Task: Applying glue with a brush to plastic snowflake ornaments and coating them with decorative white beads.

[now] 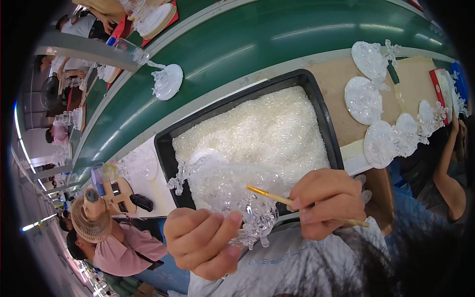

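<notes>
Low in the middle of the view, the left hand (205, 242) is curled shut w/ thumb and fingers pinching the bottom edge of a clear, bumpy plastic ornament w/ a round plate and frilly trim (232, 190). That clear piece sticks up and out from the grip, over the near edge of the tray. Right next to it, the right hand (329, 200) is closed tight on a thin wooden stick w/ a yellow tip (297, 205); the tip touches the clear piece, and the other end pokes out past the hand to the right.

Behind both hands sits a black rectangular tray full of tiny clear beads (324, 116). Further back runs a long green belt (277, 37) w/ one more clear piece (167, 81) on it. More round clear plates (363, 99) lie on the tan table to the right. Other people sit nearby, left and right.
</notes>
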{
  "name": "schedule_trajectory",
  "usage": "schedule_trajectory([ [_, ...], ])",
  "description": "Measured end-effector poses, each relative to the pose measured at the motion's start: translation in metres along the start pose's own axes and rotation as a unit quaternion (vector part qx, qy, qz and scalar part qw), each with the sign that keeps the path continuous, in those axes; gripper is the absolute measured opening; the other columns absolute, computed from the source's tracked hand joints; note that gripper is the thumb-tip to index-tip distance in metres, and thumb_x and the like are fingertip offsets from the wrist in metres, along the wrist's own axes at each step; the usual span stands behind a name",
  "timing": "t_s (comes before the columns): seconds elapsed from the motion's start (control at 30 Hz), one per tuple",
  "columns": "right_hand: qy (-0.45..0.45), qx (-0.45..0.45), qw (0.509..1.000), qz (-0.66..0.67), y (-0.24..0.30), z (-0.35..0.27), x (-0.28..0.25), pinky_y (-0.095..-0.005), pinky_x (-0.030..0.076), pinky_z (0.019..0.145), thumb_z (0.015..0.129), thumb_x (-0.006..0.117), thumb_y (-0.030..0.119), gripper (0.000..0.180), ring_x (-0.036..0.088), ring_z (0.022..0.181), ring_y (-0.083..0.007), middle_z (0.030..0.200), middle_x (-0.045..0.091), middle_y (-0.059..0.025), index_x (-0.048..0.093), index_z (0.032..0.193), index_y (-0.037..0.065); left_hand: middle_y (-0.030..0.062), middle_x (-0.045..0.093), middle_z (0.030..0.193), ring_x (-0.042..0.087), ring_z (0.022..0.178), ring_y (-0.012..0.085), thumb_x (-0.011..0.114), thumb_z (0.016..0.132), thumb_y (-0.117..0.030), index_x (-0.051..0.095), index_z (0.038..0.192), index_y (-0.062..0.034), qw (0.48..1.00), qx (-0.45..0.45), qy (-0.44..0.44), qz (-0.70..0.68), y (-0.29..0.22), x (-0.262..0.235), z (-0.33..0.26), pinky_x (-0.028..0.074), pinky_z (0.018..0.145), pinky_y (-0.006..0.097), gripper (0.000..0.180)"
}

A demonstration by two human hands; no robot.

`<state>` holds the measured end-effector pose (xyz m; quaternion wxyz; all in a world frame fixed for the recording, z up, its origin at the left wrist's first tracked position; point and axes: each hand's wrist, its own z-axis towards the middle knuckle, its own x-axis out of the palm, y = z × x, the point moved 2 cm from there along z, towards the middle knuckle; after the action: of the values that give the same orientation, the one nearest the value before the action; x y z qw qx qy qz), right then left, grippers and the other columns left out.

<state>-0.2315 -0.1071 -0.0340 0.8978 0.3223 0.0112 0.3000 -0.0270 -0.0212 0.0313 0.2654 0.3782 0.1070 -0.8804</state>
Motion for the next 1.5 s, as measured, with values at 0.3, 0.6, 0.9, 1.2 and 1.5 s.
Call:
schedule_trajectory([
  [0.3, 0.024, 0.013, 1.000, -0.006, -0.001, 0.000, -0.001, -0.0300, 0.054, 0.045, 0.065, 0.071, -0.003, 0.017, 0.063, 0.052, -0.0223, 0.075, 0.065, -0.0157, 0.061, 0.080, 0.000, 0.0140, 0.072, 0.072, 0.057, 0.053, 0.0156, 0.047, 0.087, -0.020, 0.052, 0.091, -0.0062, 1.000, -0.021, 0.000, 0.003, -0.005, 0.003, -0.001, 0.042, 0.046, 0.025, 0.015],
  [0.6, 0.008, 0.010, 1.000, -0.011, 0.001, 0.000, -0.003, -0.0303, 0.053, 0.044, 0.064, 0.068, -0.003, 0.017, 0.062, 0.050, -0.0213, 0.073, 0.064, -0.0147, 0.061, 0.079, 0.001, 0.0138, 0.072, 0.072, 0.056, 0.052, 0.0159, 0.047, 0.090, -0.019, 0.052, 0.090, -0.0063, 1.000, -0.011, 0.001, 0.003, -0.003, 0.003, 0.000, 0.041, 0.045, 0.025, 0.014],
  [0.9, -0.064, -0.039, 0.997, -0.006, 0.006, -0.015, -0.016, -0.0315, 0.056, 0.053, 0.072, 0.072, -0.003, 0.022, 0.065, 0.061, -0.0252, 0.090, 0.064, -0.0187, 0.061, 0.091, 0.000, 0.0169, 0.072, 0.079, 0.057, 0.054, 0.0161, 0.050, 0.096, -0.016, 0.059, 0.090, 0.0034, 0.930, -0.340, -0.123, 0.063, -0.002, 0.018, -0.011, 0.043, 0.049, 0.027, 0.022],
  [1.2, 0.043, 0.031, 0.997, -0.064, 0.015, -0.010, -0.008, -0.0313, 0.056, 0.059, 0.074, 0.073, -0.005, 0.028, 0.066, 0.070, -0.0246, 0.096, 0.060, -0.0182, 0.057, 0.095, 0.003, 0.0140, 0.072, 0.079, 0.067, 0.065, 0.0143, 0.054, 0.101, -0.018, 0.064, 0.108, 0.0087, 0.850, -0.491, -0.172, 0.080, 0.014, 0.032, -0.007, 0.048, 0.059, 0.022, 0.030],
  [1.5, 0.020, 0.081, 0.984, -0.157, -0.004, -0.001, 0.016, -0.0243, 0.050, 0.051, 0.059, 0.067, -0.011, 0.027, 0.062, 0.060, -0.0188, 0.079, 0.064, -0.0105, 0.065, 0.082, 0.002, 0.0145, 0.072, 0.079, 0.070, 0.065, 0.0197, 0.054, 0.099, -0.016, 0.065, 0.109, 0.0084, 0.878, -0.440, -0.139, 0.128, 0.007, 0.030, -0.005, 0.051, 0.058, 0.025, 0.029],
])
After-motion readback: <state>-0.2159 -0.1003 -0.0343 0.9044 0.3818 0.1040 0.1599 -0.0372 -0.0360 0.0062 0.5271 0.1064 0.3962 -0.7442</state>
